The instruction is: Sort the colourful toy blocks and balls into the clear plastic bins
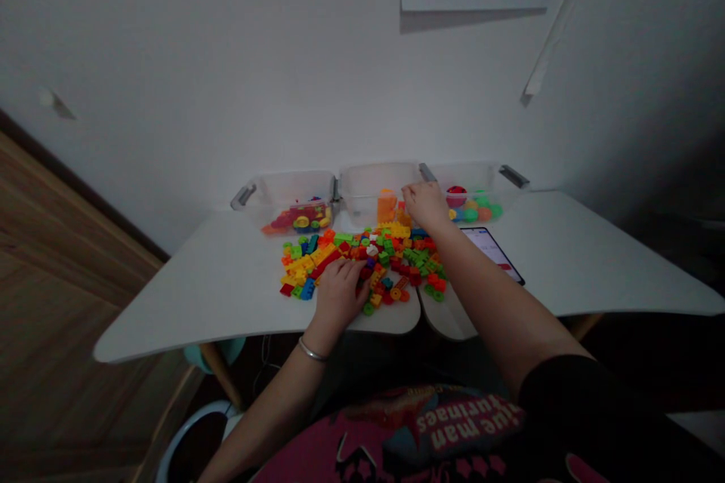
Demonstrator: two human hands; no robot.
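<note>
A heap of coloured plastic building blocks (311, 262) in yellow, red, green, orange and blue covers the middle of the white table. My left hand (341, 288) lies at the near side of the heap, fingers curved over the blocks and thumb apart from them. A small purple block (370, 262) is beside its fingertips. Above the middle clear plastic bin (362, 179), near its right front edge, is my right hand (426, 204). Its fingers are bent together and point down; what they hold, if anything, is hidden. Orange blocks (387, 205) show in that bin, below and left of the hand.
The left clear bin (288, 185) contains red and yellow toy pieces. In the right clear bin (481, 177) are round coloured pieces and a red ball (456, 195). A phone (492, 253) lies under my right forearm's outer side. Behind the bins rises a wall (283, 75).
</note>
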